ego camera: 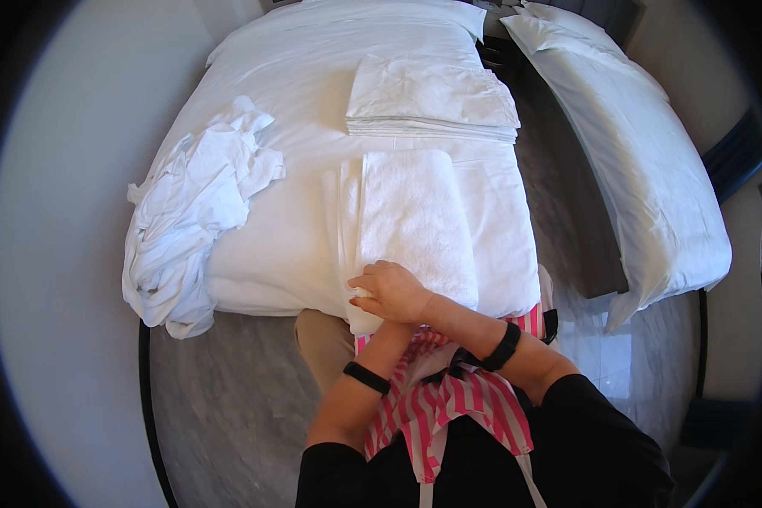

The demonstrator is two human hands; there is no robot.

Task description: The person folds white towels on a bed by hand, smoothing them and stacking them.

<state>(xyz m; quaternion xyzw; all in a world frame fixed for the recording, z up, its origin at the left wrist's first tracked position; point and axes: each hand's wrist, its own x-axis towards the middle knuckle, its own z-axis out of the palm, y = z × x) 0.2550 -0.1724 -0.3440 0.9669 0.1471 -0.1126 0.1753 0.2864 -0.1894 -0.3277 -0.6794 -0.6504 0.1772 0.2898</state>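
My right hand [388,293] lies at the near left part of a folded white terry towel [413,209], its fingers curled and gripping the towel's edge. The left forearm [381,362] crosses beneath my right wrist, so my left hand is hidden and its hold cannot be seen. The towel rests at the foot of a bed with white bedding [292,254], its near end reaching the bed edge. More folded white layers [348,209] show along its left side. Just beyond it sits a neat stack of folded white linen [432,95].
Crumpled white linen [197,197] spills over the bed's left edge. To the right stands a second bed with white bedding [635,165], across a narrow aisle. Grey marble-look floor [241,394] lies below, with a pale wall [70,190] at left.
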